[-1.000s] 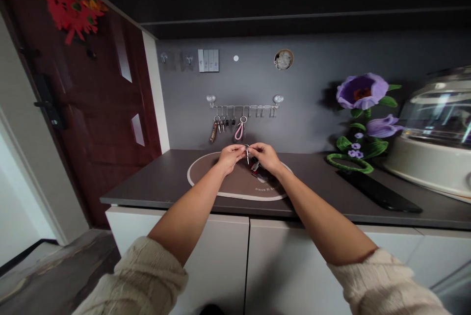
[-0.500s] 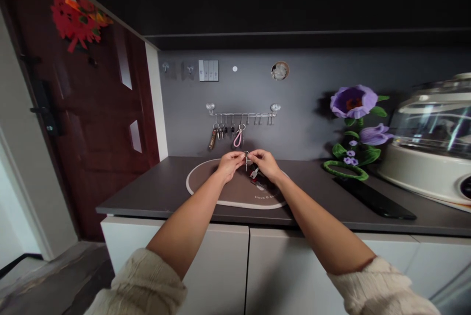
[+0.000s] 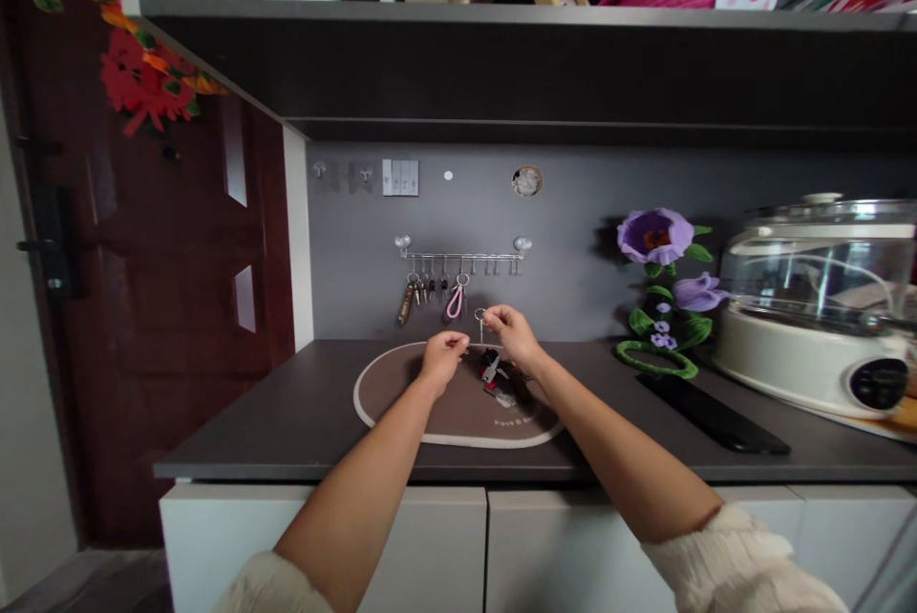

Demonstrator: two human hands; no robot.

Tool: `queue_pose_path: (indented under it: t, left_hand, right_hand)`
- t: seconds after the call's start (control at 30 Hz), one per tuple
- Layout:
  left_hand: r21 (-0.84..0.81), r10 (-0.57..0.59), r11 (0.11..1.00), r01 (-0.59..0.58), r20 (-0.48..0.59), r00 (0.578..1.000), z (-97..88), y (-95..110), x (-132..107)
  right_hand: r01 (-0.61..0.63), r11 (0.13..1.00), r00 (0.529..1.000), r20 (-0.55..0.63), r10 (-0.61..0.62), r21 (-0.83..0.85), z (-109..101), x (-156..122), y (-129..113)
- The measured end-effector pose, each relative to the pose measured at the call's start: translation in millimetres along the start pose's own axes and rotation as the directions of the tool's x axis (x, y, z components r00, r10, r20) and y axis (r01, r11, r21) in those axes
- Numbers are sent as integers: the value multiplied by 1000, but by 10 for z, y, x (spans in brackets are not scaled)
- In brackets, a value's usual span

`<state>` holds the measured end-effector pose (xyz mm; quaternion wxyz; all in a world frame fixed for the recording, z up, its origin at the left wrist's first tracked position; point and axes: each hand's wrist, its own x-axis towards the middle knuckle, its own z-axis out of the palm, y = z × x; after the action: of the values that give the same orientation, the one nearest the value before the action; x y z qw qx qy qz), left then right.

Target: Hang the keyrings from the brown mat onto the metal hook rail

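Note:
My right hand [image 3: 514,338] pinches a thin metal key ring [image 3: 479,314] by its edge, and a slim key [image 3: 481,332] dangles from it above the mat. To the left, apart from the ring, my left hand [image 3: 439,363] has thumb and fingertips pressed together; whatever may be between them is too small to make out. Below the hands, a small pile of keys [image 3: 494,370] with black, silver and red parts lies on the brown, pale-edged mat [image 3: 394,393]. Behind, several keys hang from a clear hook rail [image 3: 462,257], including one with a pink loop strap [image 3: 454,304] and a brown tag [image 3: 406,305].
Purple artificial flowers [image 3: 655,237] stand at the right, near a black phone-like slab [image 3: 716,414] and a white appliance with a clear top [image 3: 795,346]. An overhanging shelf [image 3: 501,69] crosses above the counter [image 3: 287,403]. At the left is a dark red door [image 3: 186,327].
My hands have parted: the right has lifted the ring with its key up toward the rail, while the left has let go of it. The view has tilted upward, showing the shelf's contents.

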<state>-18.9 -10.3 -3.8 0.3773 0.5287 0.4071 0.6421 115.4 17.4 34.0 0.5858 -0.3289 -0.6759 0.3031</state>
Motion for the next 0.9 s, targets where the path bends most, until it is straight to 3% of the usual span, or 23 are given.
queue_pose_path:
  t: [0.33,0.7,0.9]
  left_hand:
    - [302,58,953,-35,-67,996,-22,-255,143]
    - [312,9,950,16,-77,997,-5,-273,135]
    - [300,-17,953,37,-68,998,10,-268,145]
  right_hand:
    - [-205,956,968,-104,230,213,87,521,-232]
    - [-202,929,927,-245,284,311,310,976,-170]
    - [-230,934,899,-308,312,274,367,1083,-117]
